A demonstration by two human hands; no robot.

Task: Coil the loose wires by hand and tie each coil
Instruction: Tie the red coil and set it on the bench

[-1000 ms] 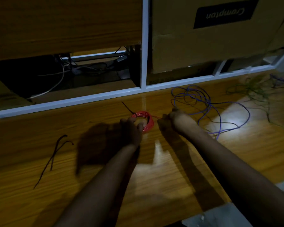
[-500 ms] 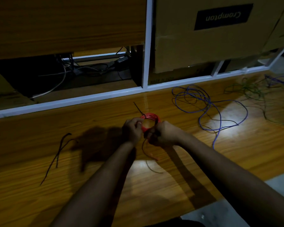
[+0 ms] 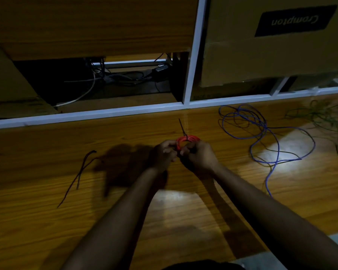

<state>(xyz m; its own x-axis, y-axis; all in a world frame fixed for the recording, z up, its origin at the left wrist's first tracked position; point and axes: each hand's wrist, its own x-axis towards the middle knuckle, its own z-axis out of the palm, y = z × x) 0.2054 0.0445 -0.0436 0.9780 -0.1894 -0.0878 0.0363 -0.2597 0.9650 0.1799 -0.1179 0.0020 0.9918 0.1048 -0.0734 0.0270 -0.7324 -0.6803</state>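
So the person has both hands up over the wooden tabletop, bunched close together around a small red wire coil. The left hand has its fingers curled in and pinches the coil's left edge, and the right hand is wrapped round the lower right part of it, fingers curled tight, so both are clearly gripping the same coil. Only the top arc of the red loops pokes out above the knuckles; the rest is hidden behind the hands. A thin black tie is looped over the top of the coil, with its free end sticking up and away toward the white frame rail at the back of the table. Off to the right, well apart from the hands, a loose blue wire sprawls in messy loops with one tail running back toward the near edge. Further right there's a tangle of green wire, pretty dim, hard to make out much. On the left side lies a dark strand, doubled over on itself, flat on the wood. Behind the rail sits a cardboard box with a black "Crompton" label seen upside down, plus a shadowy gap with some cables in it.
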